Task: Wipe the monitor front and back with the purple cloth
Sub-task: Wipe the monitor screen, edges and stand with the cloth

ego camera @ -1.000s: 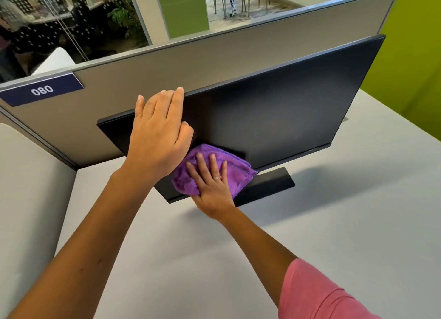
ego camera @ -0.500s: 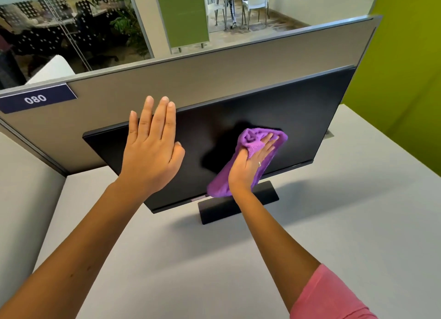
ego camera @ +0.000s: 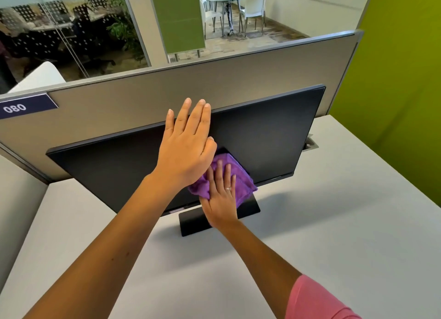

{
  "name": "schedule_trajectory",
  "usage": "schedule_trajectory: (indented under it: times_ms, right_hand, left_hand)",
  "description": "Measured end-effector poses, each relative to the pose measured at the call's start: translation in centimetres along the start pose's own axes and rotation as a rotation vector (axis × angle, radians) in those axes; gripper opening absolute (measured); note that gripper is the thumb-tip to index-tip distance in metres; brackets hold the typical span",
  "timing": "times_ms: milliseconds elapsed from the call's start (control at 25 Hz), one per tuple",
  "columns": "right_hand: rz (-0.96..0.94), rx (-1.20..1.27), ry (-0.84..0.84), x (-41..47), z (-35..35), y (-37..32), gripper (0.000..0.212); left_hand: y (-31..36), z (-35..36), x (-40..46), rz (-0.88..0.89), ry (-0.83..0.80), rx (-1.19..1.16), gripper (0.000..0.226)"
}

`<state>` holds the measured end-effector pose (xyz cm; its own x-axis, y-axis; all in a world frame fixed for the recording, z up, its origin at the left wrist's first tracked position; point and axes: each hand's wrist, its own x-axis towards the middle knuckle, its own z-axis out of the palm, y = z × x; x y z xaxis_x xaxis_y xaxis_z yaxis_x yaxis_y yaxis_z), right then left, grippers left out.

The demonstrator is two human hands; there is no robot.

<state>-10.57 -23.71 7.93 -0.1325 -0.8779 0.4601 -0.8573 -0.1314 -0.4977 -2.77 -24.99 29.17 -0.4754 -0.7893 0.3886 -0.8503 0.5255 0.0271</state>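
A single head-worn wide-angle view looks forward and steeply down from close above the monitor (ego camera: 262,137), facing its screen; the tabletop (ego camera: 334,223) spreads below it, a partition (ego camera: 143,104) rises behind it.

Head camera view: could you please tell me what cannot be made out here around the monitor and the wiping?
- Back of the monitor: faces away from the head camera.
- Part of the purple cloth: covered by the right hand pressing it flat and by the left hand.
- Whether the left hand touches the screen: cannot tell.
- Stand base: partly behind the right hand.
- Dust or smears: not discernible on the dark screen.
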Motion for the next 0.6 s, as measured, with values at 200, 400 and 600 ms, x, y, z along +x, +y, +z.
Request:
schedule_trajectory:
  times_ms: [200, 400, 600]
  right_hand:
    - [0.727, 0.7, 0.022, 0.3, -1.7, 3.3, 0.075]
    - [0.814, 0.911, 0.312, 5.4, -7.0, 2.8, 0.076]
    - [0.21, 0.46, 0.26, 6.9, -8.1, 0.3, 0.069]
  left_hand:
    - [0.9, 0.5, 0.3, -0.031, 0.032, 0.046, 0.064]
    - [1.2, 0.6, 0.1, -0.051, 0.038, 0.066, 0.064]
    - [1.7, 0.5, 0.5, -0.091, 0.013, 0.075, 0.065]
